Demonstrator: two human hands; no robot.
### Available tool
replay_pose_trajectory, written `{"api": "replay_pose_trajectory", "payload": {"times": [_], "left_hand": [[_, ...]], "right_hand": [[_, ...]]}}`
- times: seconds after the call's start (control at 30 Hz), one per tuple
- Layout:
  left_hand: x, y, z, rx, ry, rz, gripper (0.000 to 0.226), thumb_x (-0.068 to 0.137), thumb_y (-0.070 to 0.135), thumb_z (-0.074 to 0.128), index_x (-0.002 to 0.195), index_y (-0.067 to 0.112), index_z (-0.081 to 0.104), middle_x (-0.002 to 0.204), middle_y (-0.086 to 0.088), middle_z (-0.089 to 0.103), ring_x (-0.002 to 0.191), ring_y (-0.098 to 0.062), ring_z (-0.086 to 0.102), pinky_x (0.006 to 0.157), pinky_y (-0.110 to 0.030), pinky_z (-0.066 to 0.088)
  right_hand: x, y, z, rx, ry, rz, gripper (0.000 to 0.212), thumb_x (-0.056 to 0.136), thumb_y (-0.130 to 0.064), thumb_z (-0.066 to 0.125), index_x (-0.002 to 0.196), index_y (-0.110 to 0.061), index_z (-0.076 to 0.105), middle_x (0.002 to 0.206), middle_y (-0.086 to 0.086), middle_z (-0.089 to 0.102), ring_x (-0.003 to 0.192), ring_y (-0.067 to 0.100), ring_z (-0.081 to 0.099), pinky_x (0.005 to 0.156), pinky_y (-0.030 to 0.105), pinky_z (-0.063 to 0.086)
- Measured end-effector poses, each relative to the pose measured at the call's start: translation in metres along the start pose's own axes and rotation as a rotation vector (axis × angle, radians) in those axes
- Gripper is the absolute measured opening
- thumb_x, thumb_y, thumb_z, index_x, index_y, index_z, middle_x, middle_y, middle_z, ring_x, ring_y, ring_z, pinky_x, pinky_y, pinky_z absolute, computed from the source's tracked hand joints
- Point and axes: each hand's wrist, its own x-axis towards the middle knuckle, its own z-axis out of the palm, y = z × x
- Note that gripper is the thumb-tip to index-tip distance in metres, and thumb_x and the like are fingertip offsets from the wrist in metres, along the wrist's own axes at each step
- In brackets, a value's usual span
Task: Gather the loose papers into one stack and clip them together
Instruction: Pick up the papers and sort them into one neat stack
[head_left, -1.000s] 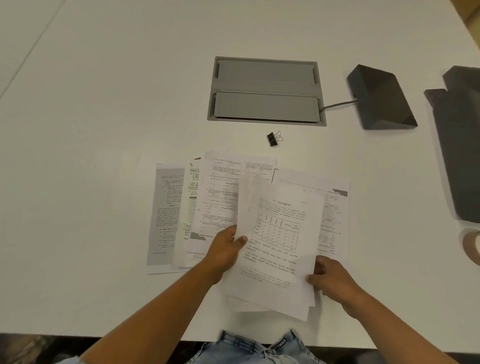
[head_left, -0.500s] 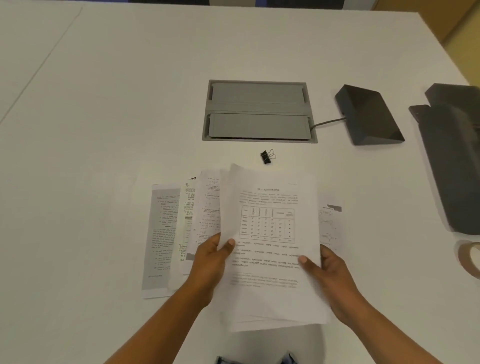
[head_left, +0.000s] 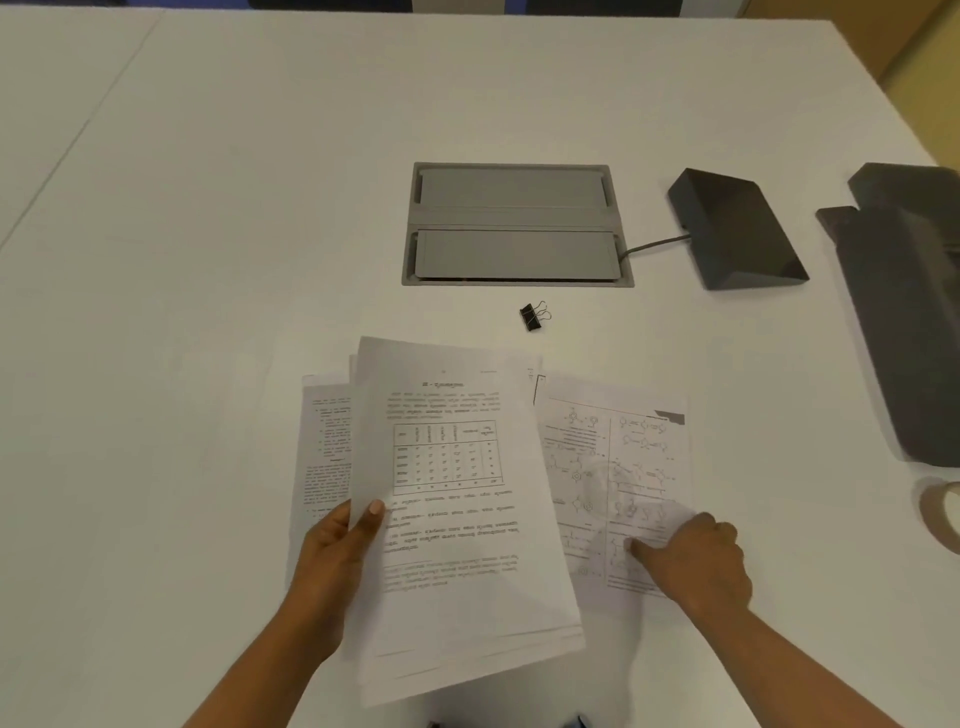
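Observation:
My left hand (head_left: 337, 551) grips a small stack of printed sheets (head_left: 457, 519) by its left edge, thumb on top; the top sheet shows a table. Under its left side a further sheet (head_left: 322, 441) lies flat on the white table. To the right lies a loose sheet with chemistry diagrams (head_left: 618, 467). My right hand (head_left: 696, 561) rests on that sheet's lower right part, fingers curled and pressing down on it. A black binder clip (head_left: 532, 316) sits alone on the table just beyond the papers.
A grey cable hatch (head_left: 517, 223) is set into the table (head_left: 208, 260) behind the clip. A dark wedge-shaped box (head_left: 737, 228) with a cable stands to its right. A dark grey object (head_left: 904, 312) and a tape roll (head_left: 943, 514) lie at the right edge.
My right hand let go of the stack and moved right onto the diagram sheet. The left hand shifted the stack leftwards, uncovering that sheet.

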Motion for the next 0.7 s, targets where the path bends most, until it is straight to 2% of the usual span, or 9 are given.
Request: {"api": "replay_pose_trajectory", "payload": {"times": [0.1,0.2,0.27,0.33,0.37,0.4,0.5,0.6,0.7], "left_hand": [[0.000,-0.006,-0.004,-0.006,0.014,-0.014,0.023,0.095,0.031,0.060,0.113,0.022,0.069,0.107,-0.001,0.078,0.098,-0.032,0.073,0.092,-0.057,0.055],[0.002,-0.010,-0.005,-0.030,0.022,-0.028,0.026,0.095,0.032,0.060,0.117,0.021,0.068,0.110,-0.003,0.077,0.098,-0.033,0.073,0.091,-0.059,0.055],[0.004,-0.013,-0.006,-0.042,0.034,-0.026,0.027,0.095,0.031,0.060,0.118,0.020,0.067,0.111,-0.004,0.076,0.097,-0.033,0.073,0.090,-0.058,0.055],[0.006,-0.015,-0.006,-0.048,0.045,-0.018,0.027,0.095,0.030,0.061,0.119,0.019,0.066,0.111,-0.004,0.076,0.095,-0.033,0.074,0.088,-0.058,0.056],[0.006,-0.015,-0.006,-0.053,0.046,-0.015,0.027,0.095,0.030,0.061,0.119,0.019,0.066,0.111,-0.004,0.076,0.094,-0.032,0.074,0.087,-0.057,0.057],[0.007,-0.016,-0.006,-0.056,0.049,-0.015,0.027,0.095,0.030,0.061,0.119,0.019,0.066,0.110,-0.004,0.077,0.093,-0.032,0.075,0.086,-0.057,0.058],[0.008,-0.017,-0.006,-0.052,0.061,-0.013,0.025,0.095,0.030,0.061,0.117,0.019,0.067,0.106,-0.003,0.078,0.091,-0.032,0.075,0.081,-0.052,0.060],[0.008,-0.017,-0.006,-0.047,0.066,-0.011,0.025,0.095,0.030,0.061,0.116,0.020,0.068,0.106,-0.003,0.078,0.092,-0.032,0.074,0.082,-0.052,0.060],[0.007,-0.017,-0.006,-0.049,0.078,-0.011,0.025,0.095,0.029,0.061,0.116,0.020,0.068,0.108,-0.004,0.077,0.095,-0.034,0.073,0.086,-0.056,0.058]], "right_hand": [[0.002,-0.001,0.003,0.067,0.003,0.007,0.096,0.062,-0.054,0.085,0.128,0.001,0.040,0.124,0.020,0.051,0.111,0.038,0.059,0.079,0.044,0.053],[0.010,0.004,0.004,0.351,-0.022,0.052,0.091,0.062,-0.033,0.091,0.129,0.001,0.040,0.126,0.023,0.057,0.112,0.041,0.060,0.082,0.042,0.050],[0.011,0.010,0.005,0.428,-0.032,0.059,0.076,0.063,-0.029,0.091,0.121,-0.002,0.050,0.120,0.020,0.064,0.104,0.038,0.063,0.081,0.039,0.053],[0.009,0.013,0.004,0.433,-0.035,0.041,0.046,0.067,-0.029,0.088,0.100,-0.011,0.061,0.110,0.016,0.070,0.088,0.032,0.063,0.079,0.041,0.056],[0.008,0.013,0.005,0.436,-0.037,0.039,0.040,0.069,-0.030,0.087,0.095,-0.013,0.062,0.108,0.016,0.071,0.085,0.030,0.063,0.077,0.040,0.056],[0.007,0.013,0.005,0.421,-0.027,0.038,0.044,0.069,-0.034,0.086,0.097,-0.012,0.063,0.110,0.016,0.070,0.088,0.032,0.063,0.078,0.039,0.055],[0.005,0.004,0.010,0.293,0.014,0.093,0.090,0.056,-0.055,0.087,0.118,0.000,0.053,0.118,0.020,0.060,0.106,0.038,0.061,0.083,0.042,0.055],[0.000,-0.008,0.011,0.255,0.005,0.104,0.095,0.058,-0.045,0.090,0.125,0.002,0.043,0.124,0.023,0.052,0.114,0.040,0.055,0.085,0.044,0.051],[0.003,-0.012,0.011,0.315,-0.004,0.130,0.095,0.057,-0.034,0.094,0.125,0.002,0.040,0.124,0.024,0.055,0.111,0.043,0.058,0.084,0.046,0.052]]}}
